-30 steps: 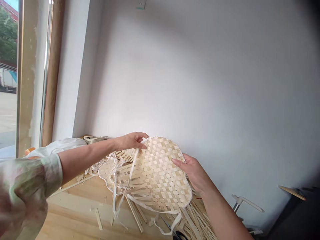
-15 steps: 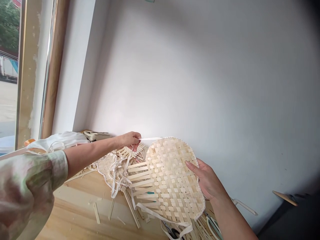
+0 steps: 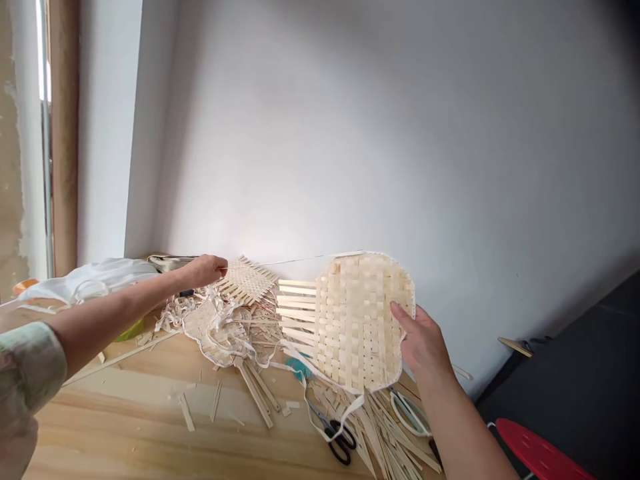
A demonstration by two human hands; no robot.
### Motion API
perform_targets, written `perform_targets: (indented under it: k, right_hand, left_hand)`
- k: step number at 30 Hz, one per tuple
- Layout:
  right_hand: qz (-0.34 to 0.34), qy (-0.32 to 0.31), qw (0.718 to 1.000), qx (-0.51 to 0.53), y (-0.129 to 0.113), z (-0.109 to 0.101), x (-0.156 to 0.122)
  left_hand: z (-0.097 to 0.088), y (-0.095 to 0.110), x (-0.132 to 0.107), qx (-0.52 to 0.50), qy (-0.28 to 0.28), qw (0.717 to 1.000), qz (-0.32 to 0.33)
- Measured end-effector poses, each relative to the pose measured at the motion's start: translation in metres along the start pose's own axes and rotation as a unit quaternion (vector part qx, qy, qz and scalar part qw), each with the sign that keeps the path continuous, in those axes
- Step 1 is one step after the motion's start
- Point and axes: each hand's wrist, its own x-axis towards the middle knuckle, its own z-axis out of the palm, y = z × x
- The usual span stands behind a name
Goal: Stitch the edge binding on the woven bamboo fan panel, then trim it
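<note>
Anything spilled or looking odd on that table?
Yes: loose strips lie in an untidy heap near the woven panel, and its white ribbon trails across the black-handled scissors, where it might snag.

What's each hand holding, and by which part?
Right hand: pale, rounded woven-strip panel, by its right edge, thumb in front. Left hand: thin white ribbon stretched from the panel's upper edge; exact grip point unclear.
</note>
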Motion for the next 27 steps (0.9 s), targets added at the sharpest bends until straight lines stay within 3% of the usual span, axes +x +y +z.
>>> perform_targets:
  k: [8, 13, 17, 21, 23, 27]
  right_hand:
    - [-0.058, 0.024, 0.996, -0.058, -0.038, -0.010, 0.012]
    - [-0.072, 0.054, 0.994, -0.058, -0.060, -0.014, 0.025]
    - [-0.082, 0.070, 0.993, -0.041, -0.075, -0.011, 0.026]
    - [-0.092, 0.069, 0.992, -0.043, -0.088, -0.003, 0.022]
    - [-0.097, 0.059, 0.993, -0.042, -0.093, 0.001, 0.020]
    - [-0.114, 0.040, 0.992, -0.032, -0.101, 0.009, 0.017]
  left_hand:
    - [0.028, -0.041, 0.006, 0.086, -0.018, 0.996, 0.002]
    - [0.051, -0.047, 0.009, 0.100, -0.035, 0.994, 0.004]
    - [0.076, -0.017, 0.007, 0.074, -0.078, 0.992, 0.061]
    - [0.098, 0.041, -0.008, 0.004, -0.118, 0.982, 0.151]
    - [0.109, 0.067, -0.016, -0.099, -0.139, 0.966, 0.194]
    - [0.131, 0.091, -0.019, -0.202, -0.190, 0.947, 0.160]
